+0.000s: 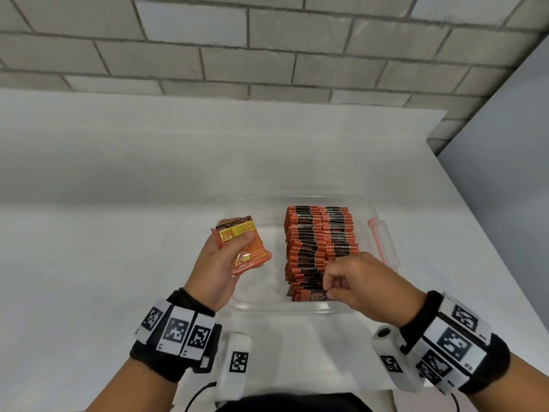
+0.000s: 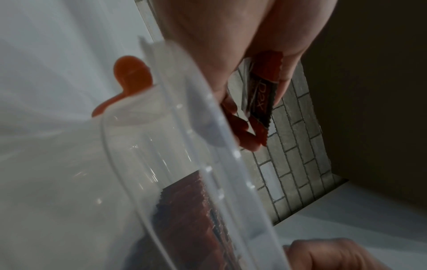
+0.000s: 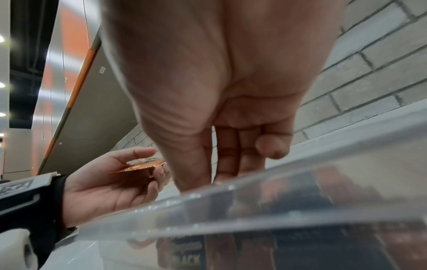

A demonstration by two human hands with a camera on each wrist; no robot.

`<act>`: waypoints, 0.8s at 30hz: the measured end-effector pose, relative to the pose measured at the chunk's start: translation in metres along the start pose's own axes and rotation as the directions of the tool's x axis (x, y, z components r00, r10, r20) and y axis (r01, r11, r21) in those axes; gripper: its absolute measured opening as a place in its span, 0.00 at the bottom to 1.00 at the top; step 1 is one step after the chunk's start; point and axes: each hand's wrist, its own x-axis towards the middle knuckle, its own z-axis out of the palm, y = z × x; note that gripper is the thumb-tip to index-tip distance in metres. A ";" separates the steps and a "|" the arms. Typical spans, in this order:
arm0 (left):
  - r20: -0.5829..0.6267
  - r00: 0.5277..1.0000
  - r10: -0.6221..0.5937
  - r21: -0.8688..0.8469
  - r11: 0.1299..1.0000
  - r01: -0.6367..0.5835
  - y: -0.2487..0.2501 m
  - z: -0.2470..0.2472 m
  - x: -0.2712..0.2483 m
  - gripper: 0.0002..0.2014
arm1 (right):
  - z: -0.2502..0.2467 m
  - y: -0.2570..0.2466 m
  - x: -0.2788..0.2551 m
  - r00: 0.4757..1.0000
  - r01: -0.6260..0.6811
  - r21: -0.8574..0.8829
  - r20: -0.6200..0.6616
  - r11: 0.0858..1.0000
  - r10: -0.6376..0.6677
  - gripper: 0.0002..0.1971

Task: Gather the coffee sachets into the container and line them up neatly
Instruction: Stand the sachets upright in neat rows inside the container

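White tabletop (image 1: 118, 233) under you. Your left hand (image 1: 221, 263) curls round a small stack of sachets (image 1: 242, 243) (orange backs up) left of the clear container (image 1: 258, 306). Sachet rows (image 1: 318, 242) fill it; your right hand (image 1: 361, 282) pinches the nearest sachet (image 1: 310, 294).

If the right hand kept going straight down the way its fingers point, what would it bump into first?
Most likely the nearest sachet of the rows in the clear container. The right hand has its fingertips at or just above it; whether they touch is unclear.
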 end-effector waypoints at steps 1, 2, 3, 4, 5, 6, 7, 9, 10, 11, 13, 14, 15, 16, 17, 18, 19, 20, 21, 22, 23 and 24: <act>0.000 1.000 0.003 0.003 1.000 -0.003 0.000 0.000 0.000 0.20 | 0.000 0.000 0.001 1.000 0.001 -0.024 -0.006 1.000 -0.001 0.01; 0.003 1.000 0.007 0.007 1.000 -0.007 -0.001 0.000 0.000 0.20 | 0.000 0.000 0.002 1.000 0.002 -0.044 -0.007 0.999 -0.002 0.01; 0.006 1.000 0.011 0.010 1.000 -0.011 -0.001 0.000 0.000 0.20 | -0.001 -0.001 0.003 1.000 0.001 -0.059 0.001 0.998 -0.001 0.01; 0.012 1.000 0.015 0.011 1.000 -0.015 -0.001 0.000 -0.001 0.20 | -0.002 -0.001 0.005 1.000 0.001 -0.070 0.013 0.998 0.000 0.02; 0.015 1.000 0.018 0.010 1.000 -0.019 -0.001 0.000 -0.001 0.20 | -0.002 -0.002 0.006 1.000 0.002 -0.081 0.027 0.997 0.000 0.02; 0.016 1.000 0.022 0.008 1.000 -0.022 -0.002 0.000 -0.001 0.20 | -0.002 -0.003 0.008 0.999 0.004 -0.090 0.040 0.996 -0.001 0.02; 0.017 1.000 0.024 0.010 1.000 -0.024 -0.002 0.000 0.000 0.20 | -0.002 -0.004 0.010 0.999 0.002 -0.099 0.052 0.995 0.004 0.02; 0.018 0.999 0.027 0.019 0.999 -0.027 -0.002 -0.001 0.000 0.20 | -0.003 -0.004 0.013 0.997 -0.004 -0.120 0.077 0.993 0.014 0.02; 0.020 0.999 0.029 0.022 0.999 -0.029 -0.002 -0.001 0.000 0.20 | -0.004 -0.004 0.014 0.996 -0.004 -0.132 0.086 0.991 0.016 0.02; 0.023 0.999 0.030 0.021 0.999 -0.030 -0.002 -0.001 0.000 0.19 | -0.004 -0.004 0.015 0.996 -0.004 -0.143 0.093 0.990 0.017 0.03; 0.024 0.999 0.033 0.018 0.999 -0.034 -0.003 -0.001 0.000 0.19 | -0.004 -0.005 0.018 0.994 0.001 -0.152 0.108 0.988 0.015 0.04; 0.022 0.999 0.036 0.019 0.999 -0.036 -0.003 -0.002 0.000 0.19 | -0.004 -0.005 0.018 0.993 0.007 -0.151 0.117 0.988 0.011 0.04; 0.021 0.999 0.039 0.023 0.999 -0.039 -0.003 -0.002 0.000 0.20 | -0.003 -0.005 0.019 0.992 0.014 -0.149 0.124 0.989 0.004 0.04; 0.021 0.999 0.041 0.026 0.999 -0.042 -0.003 -0.002 0.001 0.20 | -0.003 -0.005 0.019 0.992 0.021 -0.146 0.127 0.989 -0.003 0.04; 0.021 0.999 0.042 0.026 0.999 -0.043 -0.004 -0.002 0.000 0.20 | -0.002 -0.005 0.020 0.992 0.026 -0.141 0.129 0.990 -0.007 0.04; 0.022 0.999 0.044 0.022 0.999 -0.045 -0.004 -0.002 0.000 0.20 | -0.002 -0.004 0.020 0.991 0.029 -0.135 0.131 0.990 -0.012 0.04; 0.023 0.999 0.047 0.017 0.999 -0.047 -0.003 -0.002 0.000 0.20 | -0.002 -0.003 0.020 0.991 0.031 -0.132 0.134 0.991 -0.013 0.04; 0.023 0.999 0.048 0.015 0.999 -0.048 -0.003 -0.002 0.000 0.19 | -0.002 -0.002 0.021 0.991 0.035 -0.132 0.136 0.991 -0.017 0.04; 0.021 0.999 0.047 0.016 0.999 -0.047 -0.003 -0.001 0.000 0.18 | -0.002 -0.002 0.021 0.990 0.039 -0.134 0.139 0.990 -0.020 0.03; 0.017 0.999 0.046 0.020 0.999 -0.046 -0.003 -0.001 0.000 0.15 | -0.002 -0.001 0.021 0.989 0.042 -0.128 0.145 0.991 -0.023 0.03; 0.008 0.999 0.047 0.035 0.998 -0.047 -0.003 -0.001 0.000 0.13 | -0.002 -0.001 0.021 0.988 0.043 -0.118 0.155 0.992 -0.024 0.03; -0.001 0.999 0.053 0.069 0.996 -0.052 -0.003 -0.002 0.000 0.11 | -0.003 -0.001 0.021 0.986 0.042 -0.107 0.165 0.993 -0.024 0.04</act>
